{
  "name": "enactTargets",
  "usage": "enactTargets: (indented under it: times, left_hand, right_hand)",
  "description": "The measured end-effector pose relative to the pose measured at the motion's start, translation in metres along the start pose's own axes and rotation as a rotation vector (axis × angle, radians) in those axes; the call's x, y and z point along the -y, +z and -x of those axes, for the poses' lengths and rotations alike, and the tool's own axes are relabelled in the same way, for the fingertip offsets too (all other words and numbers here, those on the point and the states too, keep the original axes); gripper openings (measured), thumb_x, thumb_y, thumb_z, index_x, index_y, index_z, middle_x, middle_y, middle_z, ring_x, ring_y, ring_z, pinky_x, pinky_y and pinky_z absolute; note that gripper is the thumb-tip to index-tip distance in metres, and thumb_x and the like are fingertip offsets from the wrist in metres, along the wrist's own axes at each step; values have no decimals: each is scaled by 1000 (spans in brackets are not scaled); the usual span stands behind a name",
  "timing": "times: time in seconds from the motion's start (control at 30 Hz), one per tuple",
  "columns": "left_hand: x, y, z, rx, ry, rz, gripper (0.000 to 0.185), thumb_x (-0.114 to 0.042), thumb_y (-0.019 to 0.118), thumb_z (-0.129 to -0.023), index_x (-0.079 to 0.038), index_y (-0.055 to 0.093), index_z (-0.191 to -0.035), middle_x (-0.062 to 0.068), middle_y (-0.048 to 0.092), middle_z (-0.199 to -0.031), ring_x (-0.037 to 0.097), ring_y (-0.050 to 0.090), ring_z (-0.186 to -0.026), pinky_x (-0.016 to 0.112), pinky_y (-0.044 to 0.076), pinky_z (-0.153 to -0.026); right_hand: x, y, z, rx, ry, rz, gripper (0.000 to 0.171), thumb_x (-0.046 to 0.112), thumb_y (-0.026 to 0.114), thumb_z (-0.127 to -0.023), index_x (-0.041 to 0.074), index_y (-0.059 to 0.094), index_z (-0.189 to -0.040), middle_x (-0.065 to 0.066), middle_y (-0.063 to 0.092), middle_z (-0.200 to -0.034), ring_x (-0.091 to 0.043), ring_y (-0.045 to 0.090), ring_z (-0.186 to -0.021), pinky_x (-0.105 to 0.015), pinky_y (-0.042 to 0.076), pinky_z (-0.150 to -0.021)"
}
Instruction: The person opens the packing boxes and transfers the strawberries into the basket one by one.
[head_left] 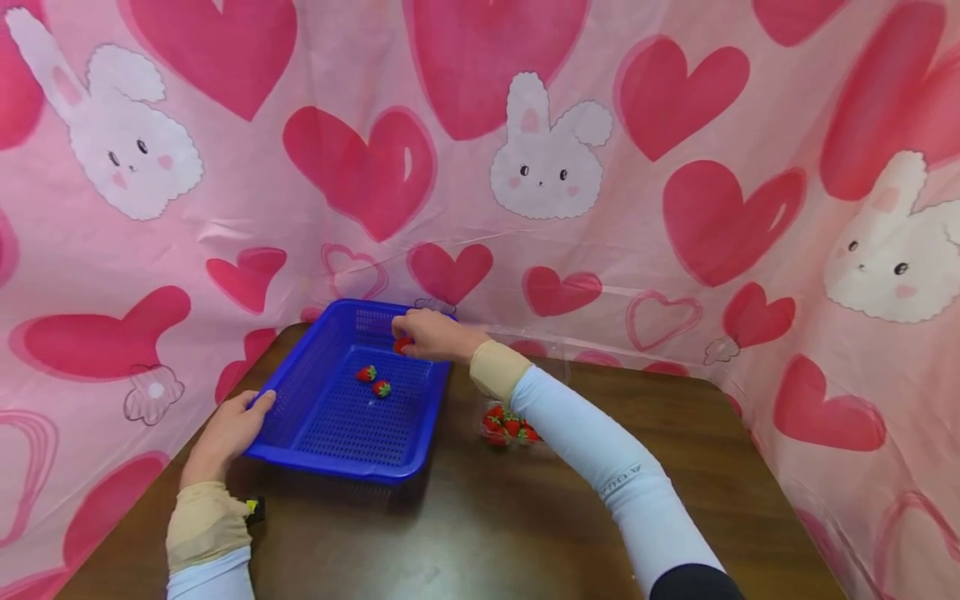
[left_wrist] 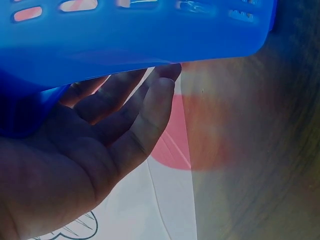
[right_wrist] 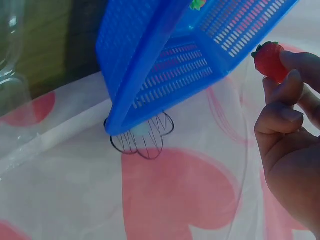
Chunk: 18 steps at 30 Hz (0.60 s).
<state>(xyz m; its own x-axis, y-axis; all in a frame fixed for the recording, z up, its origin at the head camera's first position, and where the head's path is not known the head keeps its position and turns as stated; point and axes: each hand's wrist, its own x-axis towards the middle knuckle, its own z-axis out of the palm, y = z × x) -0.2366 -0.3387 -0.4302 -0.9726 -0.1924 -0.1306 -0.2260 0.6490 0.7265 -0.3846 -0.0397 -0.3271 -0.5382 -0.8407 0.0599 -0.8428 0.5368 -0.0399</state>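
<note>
A blue plastic basket (head_left: 341,454) with slotted walls is tilted above the brown table, and two strawberries (head_left: 366,373) lie on its floor. My left hand (head_left: 232,425) grips the basket's left rim, thumb at the edge. The left wrist view shows the fingers (left_wrist: 157,107) curving beneath it. My right hand (head_left: 435,333) is over the basket's far right part. Between thumb and fingers it pinches another red strawberry (right_wrist: 270,62) with a green leafy top.
A clear plastic box (head_left: 487,433) holding several strawberries stands right of the basket, partly hidden behind my right forearm. A small black and yellow object (head_left: 256,509) is beside my left wrist. Pink heart-and-rabbit cloth (head_left: 465,242) hangs around the wooden table (head_left: 480,533).
</note>
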Motion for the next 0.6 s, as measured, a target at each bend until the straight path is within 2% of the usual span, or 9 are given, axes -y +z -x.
enactTargets:
  times: [0.33,0.5,0.6]
  left_hand:
    - [0,1,2,-6,5,1,68,-49,28,-104,8,42,-137,35,53,-124,45,52,-108,59,40,-96]
    - [-2,0,1,0,12,-9,69,-50,28,-104,9,41,-138,36,51,-127,47,50,-111,62,37,-99]
    - [-3,0,1,-4,15,-13,68,-49,28,-104,9,41,-137,37,50,-128,48,50,-111,62,37,-99]
  right_hand:
    - [16,17,-39,8,0,-87,12,16,65,-93,9,64,-102,-2,63,-94,-15,53,-83,-25,47,-75]
    - [28,27,-56,34,9,-91,11,18,65,-93,11,64,-101,2,62,-94,-12,54,-85,-23,47,-74]
    - [35,35,-65,65,16,-57,9,19,65,-93,12,62,-98,3,61,-92,-11,54,-83,-23,46,-71]
